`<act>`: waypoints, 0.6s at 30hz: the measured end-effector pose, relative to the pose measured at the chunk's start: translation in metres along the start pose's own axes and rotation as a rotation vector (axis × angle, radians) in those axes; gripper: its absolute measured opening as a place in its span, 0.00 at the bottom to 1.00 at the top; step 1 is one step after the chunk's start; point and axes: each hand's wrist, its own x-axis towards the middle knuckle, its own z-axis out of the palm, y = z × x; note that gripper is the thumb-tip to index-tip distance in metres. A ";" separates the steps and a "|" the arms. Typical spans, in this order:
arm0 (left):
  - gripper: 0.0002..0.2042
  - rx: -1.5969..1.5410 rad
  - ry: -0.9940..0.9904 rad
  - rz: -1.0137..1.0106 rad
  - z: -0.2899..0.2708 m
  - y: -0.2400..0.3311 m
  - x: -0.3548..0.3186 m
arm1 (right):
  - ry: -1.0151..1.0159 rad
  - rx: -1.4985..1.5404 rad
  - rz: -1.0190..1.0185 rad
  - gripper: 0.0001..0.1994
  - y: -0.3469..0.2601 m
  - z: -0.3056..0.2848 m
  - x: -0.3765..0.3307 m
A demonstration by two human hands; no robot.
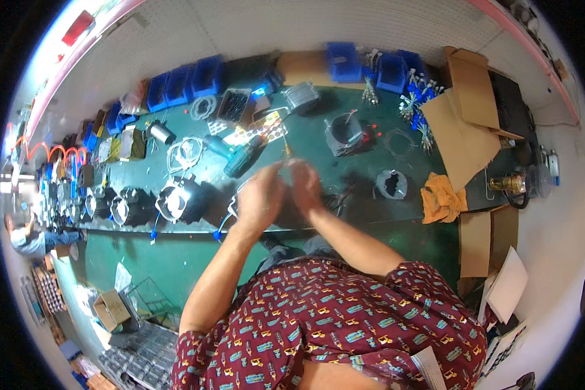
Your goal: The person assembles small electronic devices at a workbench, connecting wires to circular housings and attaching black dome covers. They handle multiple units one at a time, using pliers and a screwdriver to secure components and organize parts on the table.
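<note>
My left hand (263, 197) and my right hand (305, 186) are close together over the front of the green workbench, both smeared by motion, their fingers curled inward. Between their fingertips rises a thin piece with a brass-coloured part (288, 149); its lower end is hidden, and which hand grips it is unclear. Just beyond my left hand lies a teal power drill (242, 158). A white cable (233, 207) shows beside my left wrist. Near my right wrist, some dark thin pieces (337, 201) lie on the bench.
Round lamp housings (174, 203) line the bench's front left edge. Coiled cable (185, 155) lies behind them. Blue bins (206, 75) stand along the back. At right are a clear bag (391, 184), an orange cloth (443, 197) and cardboard (461, 133). Another person (29, 239) is far left.
</note>
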 end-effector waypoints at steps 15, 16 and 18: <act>0.27 0.268 0.242 -0.369 -0.052 -0.136 -0.158 | 0.067 -0.765 -0.084 0.23 0.046 -0.067 0.046; 0.25 0.183 0.219 -0.371 -0.052 -0.150 -0.169 | 0.059 -0.574 -0.094 0.19 0.019 -0.049 0.034; 0.21 0.008 0.165 -0.422 -0.051 -0.171 -0.185 | -0.107 -0.398 -0.114 0.10 -0.046 -0.011 -0.007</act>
